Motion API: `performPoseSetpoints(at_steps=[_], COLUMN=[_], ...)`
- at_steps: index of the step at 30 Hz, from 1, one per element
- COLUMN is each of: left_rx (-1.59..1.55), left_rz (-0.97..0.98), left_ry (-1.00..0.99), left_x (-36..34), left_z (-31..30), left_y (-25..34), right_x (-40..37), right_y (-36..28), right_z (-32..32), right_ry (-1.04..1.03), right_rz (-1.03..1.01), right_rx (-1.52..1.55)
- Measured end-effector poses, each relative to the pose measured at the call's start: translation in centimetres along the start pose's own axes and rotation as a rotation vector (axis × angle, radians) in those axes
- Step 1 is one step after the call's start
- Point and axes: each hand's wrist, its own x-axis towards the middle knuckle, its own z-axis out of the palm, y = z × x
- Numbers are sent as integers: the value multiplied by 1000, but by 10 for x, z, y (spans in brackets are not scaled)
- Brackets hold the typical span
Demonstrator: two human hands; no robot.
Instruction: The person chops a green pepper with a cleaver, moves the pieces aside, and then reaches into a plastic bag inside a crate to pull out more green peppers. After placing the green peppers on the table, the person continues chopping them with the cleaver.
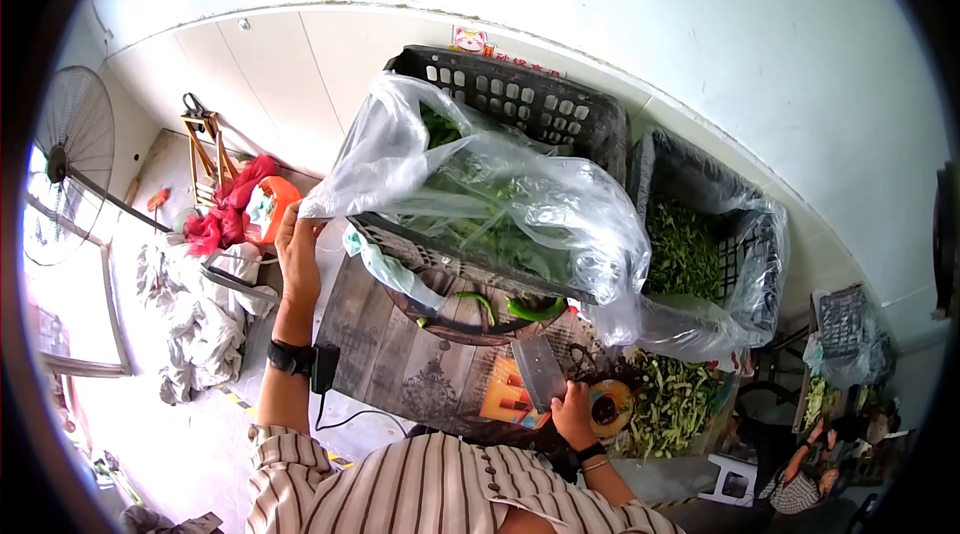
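My left hand (297, 239) is closed on the edge of a clear plastic bag (370, 174) that drapes over a black crate of green vegetables (480, 194). In my right hand (573, 416) is a broad-bladed cleaver (539, 372), low over the table's front part. Several green peppers (537, 310) lie on a round dark board (450, 319) in front of the crate. Chopped green pieces (672, 399) are heaped to the right of my right hand, beside a roll of yellow tape (609, 406).
A second bag-lined crate (715, 244) with greens stands right of the first. At left are a large fan (62, 164), an orange bag (275, 209) and white cloths (195, 314). Another person (795, 489) is at the lower right, near a white stool (730, 481).
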Motion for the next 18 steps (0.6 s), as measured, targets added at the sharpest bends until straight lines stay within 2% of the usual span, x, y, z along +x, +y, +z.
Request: performPoseSetpoints(at_steps=[2, 3, 6, 8, 10, 11, 12, 14, 16, 18], left_rx=[-126, -83, -22, -17, -49, -28, -6, -58, -10, -16], left_rz=[-56, -51, -100, -88, -96, -111, -118, -135, -169, -194], left_ry=[111, 85, 187, 146, 133, 146, 100, 228, 164, 161], left_x=[-2, -3, -10, -11, -12, -11, -9, -11, -12, -13], left_z=[6, 6, 4, 6, -7, -12, -20, -11, -24, -24], left_y=[1, -1, -13, -7, -15, -15, -17, -13, -25, -22], right_x=[-7, -3, -2, 8, 22, 34, 44, 78, 119, 168], right_y=[8, 11, -3, -25, -84, -114, -131, -179, -217, -248], right_z=[3, 3, -13, -30, -73, -93, -97, -123, -140, -140], right_ry=[-2, 2, 57, 42, -303, -276, -229, -112, 32, 100], right_rz=[-37, -78, -192, -229, -75, -297, -400, -699, -904, -976], right_rx=[-24, -50, -50, 51, 559, 486, 449, 428, 230, 104])
